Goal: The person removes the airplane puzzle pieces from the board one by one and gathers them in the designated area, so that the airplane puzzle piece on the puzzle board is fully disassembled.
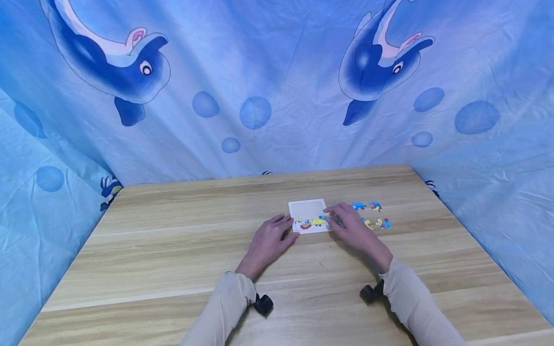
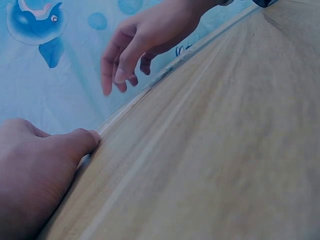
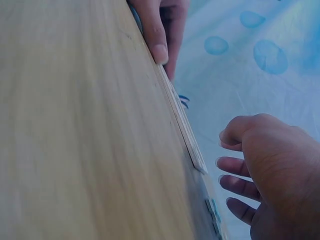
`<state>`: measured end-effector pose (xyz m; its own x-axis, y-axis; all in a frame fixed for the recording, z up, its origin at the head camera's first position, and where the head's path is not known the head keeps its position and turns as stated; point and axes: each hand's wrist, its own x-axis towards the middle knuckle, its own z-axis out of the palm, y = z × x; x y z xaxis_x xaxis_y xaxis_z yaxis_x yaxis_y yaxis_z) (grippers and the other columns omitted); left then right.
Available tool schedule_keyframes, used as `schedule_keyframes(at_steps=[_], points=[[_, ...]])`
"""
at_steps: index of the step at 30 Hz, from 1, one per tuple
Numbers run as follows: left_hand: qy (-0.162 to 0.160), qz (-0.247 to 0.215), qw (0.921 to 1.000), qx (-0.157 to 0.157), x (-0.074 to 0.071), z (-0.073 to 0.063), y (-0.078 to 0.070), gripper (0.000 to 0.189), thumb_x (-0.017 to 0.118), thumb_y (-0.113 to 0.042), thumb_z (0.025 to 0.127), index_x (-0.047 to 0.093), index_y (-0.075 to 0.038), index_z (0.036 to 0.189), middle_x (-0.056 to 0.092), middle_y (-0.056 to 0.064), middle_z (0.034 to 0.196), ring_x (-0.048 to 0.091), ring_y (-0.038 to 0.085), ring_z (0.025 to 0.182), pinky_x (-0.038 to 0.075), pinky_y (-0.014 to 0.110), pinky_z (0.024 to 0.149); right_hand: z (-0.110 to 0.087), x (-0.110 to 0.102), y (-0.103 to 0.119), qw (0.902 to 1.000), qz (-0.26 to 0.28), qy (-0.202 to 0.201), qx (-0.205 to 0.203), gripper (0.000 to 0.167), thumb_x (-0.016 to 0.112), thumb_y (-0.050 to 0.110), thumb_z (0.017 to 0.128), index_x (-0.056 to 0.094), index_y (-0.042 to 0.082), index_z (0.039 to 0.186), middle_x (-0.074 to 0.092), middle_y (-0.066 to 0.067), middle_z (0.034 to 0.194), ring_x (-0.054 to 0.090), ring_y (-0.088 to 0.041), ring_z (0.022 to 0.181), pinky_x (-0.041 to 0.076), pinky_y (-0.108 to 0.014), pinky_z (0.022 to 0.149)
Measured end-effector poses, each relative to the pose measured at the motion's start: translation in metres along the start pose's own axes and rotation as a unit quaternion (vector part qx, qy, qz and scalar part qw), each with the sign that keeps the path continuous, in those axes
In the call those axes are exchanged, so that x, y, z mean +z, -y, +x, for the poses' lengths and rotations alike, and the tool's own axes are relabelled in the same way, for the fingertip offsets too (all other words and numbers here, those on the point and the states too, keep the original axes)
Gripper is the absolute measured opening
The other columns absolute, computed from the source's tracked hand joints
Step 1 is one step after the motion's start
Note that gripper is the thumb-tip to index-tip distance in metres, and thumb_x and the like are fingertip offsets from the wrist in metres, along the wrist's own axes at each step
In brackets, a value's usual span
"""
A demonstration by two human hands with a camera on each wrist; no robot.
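A white-framed puzzle tray lies on the table, its lower row filled with coloured pieces and its upper part a plain pale recess. My left hand grips the tray's near left corner, thumb at the near edge and fingers along the left side. In the right wrist view the left thumb rests against the tray's edge. Above the tray's right side hovers my right hand, fingers loosely bent and apart. Nothing shows between its fingers in the right wrist view. It partly hides the loose puzzle pieces beyond.
Several more loose pieces lie right of the tray, in two rough rows. The wooden table reaches to a blue curtain with dolphins behind and at both sides. A black wrist camera sits below the left sleeve.
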<state>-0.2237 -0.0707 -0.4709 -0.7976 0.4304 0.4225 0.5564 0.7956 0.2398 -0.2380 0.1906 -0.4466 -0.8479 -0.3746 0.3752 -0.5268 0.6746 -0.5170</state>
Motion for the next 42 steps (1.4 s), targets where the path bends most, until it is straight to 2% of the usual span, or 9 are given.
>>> schedule_keyframes(at_steps=[7,14,19,26,35,42], points=[[-0.002,0.001,1.0000,0.004,-0.001,0.001,0.000,0.049,0.057,-0.047,0.094,0.064,-0.011,0.127,0.060,0.005,0.131,0.053,0.022,0.125,0.045,0.038,0.103,0.006,0.009,0.010,0.9998,0.006,0.016,0.010,0.027,0.058,0.018,0.095,0.064,0.008,0.119,0.058,-0.006,0.109,0.050,-0.023,0.105,0.045,-0.042,0.085],[-0.005,0.002,0.9999,0.009,0.000,0.001,0.001,0.049,0.057,-0.046,0.094,0.065,-0.011,0.126,0.061,0.005,0.131,0.054,0.022,0.124,0.045,0.037,0.103,0.013,0.021,0.016,0.9994,0.007,0.031,-0.017,0.026,0.059,0.017,0.094,0.065,0.007,0.117,0.059,-0.007,0.115,0.050,-0.025,0.111,0.044,-0.044,0.092],[-0.011,0.001,0.9998,0.015,0.000,0.001,0.001,0.048,0.058,-0.046,0.094,0.065,-0.011,0.126,0.061,0.006,0.130,0.055,0.023,0.123,0.045,0.038,0.102,0.017,0.029,0.022,0.9989,0.001,0.026,-0.038,0.025,0.062,0.014,0.092,0.066,0.007,0.115,0.061,-0.005,0.107,0.051,-0.026,0.105,0.045,-0.043,0.089],[-0.011,0.000,0.9998,0.014,-0.001,0.001,0.002,0.048,0.057,-0.046,0.094,0.065,-0.011,0.126,0.061,0.006,0.130,0.055,0.023,0.123,0.045,0.038,0.102,0.020,0.035,0.026,0.9986,-0.024,0.041,-0.023,0.024,0.062,0.017,0.092,0.066,0.010,0.114,0.059,0.000,0.103,0.050,-0.020,0.098,0.046,-0.036,0.082],[-0.013,0.000,0.9998,0.017,0.000,0.002,0.003,0.048,0.057,-0.045,0.094,0.065,-0.010,0.125,0.062,0.005,0.129,0.055,0.023,0.123,0.045,0.037,0.102,0.022,0.037,0.030,0.9974,-0.049,0.039,-0.035,0.020,0.064,0.015,0.091,0.068,0.008,0.109,0.059,-0.003,0.102,0.049,-0.022,0.093,0.045,-0.036,0.079],[-0.020,-0.002,0.9995,0.023,0.000,0.001,0.002,0.047,0.058,-0.044,0.094,0.066,-0.009,0.125,0.062,0.006,0.129,0.055,0.023,0.122,0.046,0.038,0.101,0.022,0.039,0.032,0.9970,-0.062,0.037,-0.028,0.019,0.065,0.016,0.090,0.068,0.008,0.106,0.058,-0.002,0.101,0.048,-0.022,0.091,0.044,-0.037,0.080]])
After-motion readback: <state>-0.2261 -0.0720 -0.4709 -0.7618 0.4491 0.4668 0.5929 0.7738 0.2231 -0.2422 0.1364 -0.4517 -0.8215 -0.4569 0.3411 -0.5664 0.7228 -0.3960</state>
